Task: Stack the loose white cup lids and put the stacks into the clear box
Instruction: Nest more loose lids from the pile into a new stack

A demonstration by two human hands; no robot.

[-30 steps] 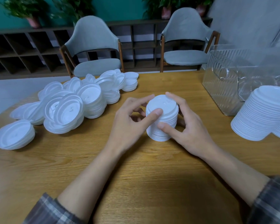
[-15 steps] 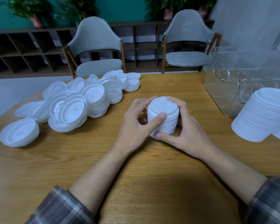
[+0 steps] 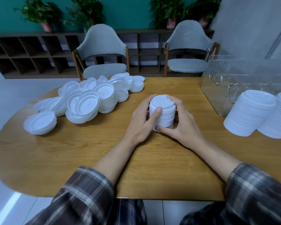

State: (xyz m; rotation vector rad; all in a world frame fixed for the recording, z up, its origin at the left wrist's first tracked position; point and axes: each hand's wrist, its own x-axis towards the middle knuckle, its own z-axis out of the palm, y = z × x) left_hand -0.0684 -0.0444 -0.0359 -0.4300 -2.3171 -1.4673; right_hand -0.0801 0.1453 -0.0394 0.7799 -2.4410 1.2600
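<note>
A short stack of white cup lids (image 3: 165, 109) stands mid-table, slightly tilted, with both hands curled round it. My left hand (image 3: 142, 120) grips its left side, thumb on the front. My right hand (image 3: 183, 122) wraps the right side, thumb under the stack's lower front edge. A heap of loose white lids (image 3: 94, 98) lies at the left back of the table. The clear ribbed box (image 3: 217, 88) stands at the right back. Two tall lid stacks (image 3: 250, 112) stand in front of the box at the right edge.
The wooden table (image 3: 87, 156) has a rounded left end. Two grey chairs (image 3: 104, 52) stand behind it, before a dark shelf unit with potted plants. A small separate lid pile (image 3: 40, 122) lies at the far left.
The stack has tipped slightly and my right thumb has slid down to its lower edge. The view has pulled back, showing more of the sleeves and table edge.
</note>
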